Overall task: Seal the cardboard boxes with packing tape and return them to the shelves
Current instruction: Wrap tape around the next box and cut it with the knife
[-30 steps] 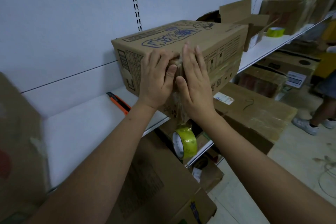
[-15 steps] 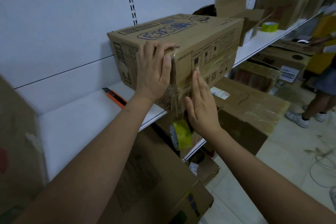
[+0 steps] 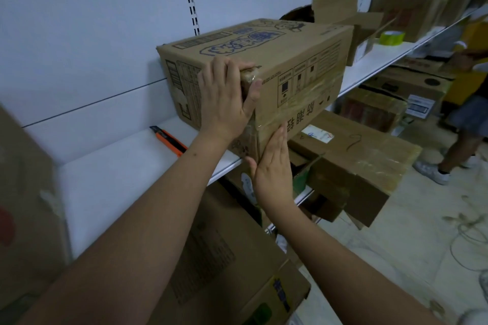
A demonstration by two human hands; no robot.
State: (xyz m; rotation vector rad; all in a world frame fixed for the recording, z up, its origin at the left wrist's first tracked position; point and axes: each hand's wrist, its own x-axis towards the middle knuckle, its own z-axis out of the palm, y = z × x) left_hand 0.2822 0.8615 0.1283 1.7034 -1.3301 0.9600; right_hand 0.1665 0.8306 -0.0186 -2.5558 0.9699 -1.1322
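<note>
A cardboard box (image 3: 277, 60) with blue print stands on the white shelf (image 3: 118, 179), its near end jutting over the shelf's front edge. Clear tape runs across its front face. My left hand (image 3: 224, 103) grips the box's near upper corner, fingers over the top edge and thumb on the taped face. My right hand (image 3: 272, 163) lies flat, fingers straight, against the lower part of that face at the bottom edge. A yellow-green tape roll (image 3: 391, 37) sits farther along the shelf to the right.
An orange utility knife (image 3: 169, 140) lies on the shelf left of the box. Open boxes (image 3: 412, 5) crowd the shelf's far end. More boxes fill the lower shelf (image 3: 356, 155) and the space below (image 3: 224, 258). A person (image 3: 472, 113) stands at the right.
My right hand slid down the taped face from the top edge to the bottom edge. The tape roll that hung under the box is out of sight behind that hand.
</note>
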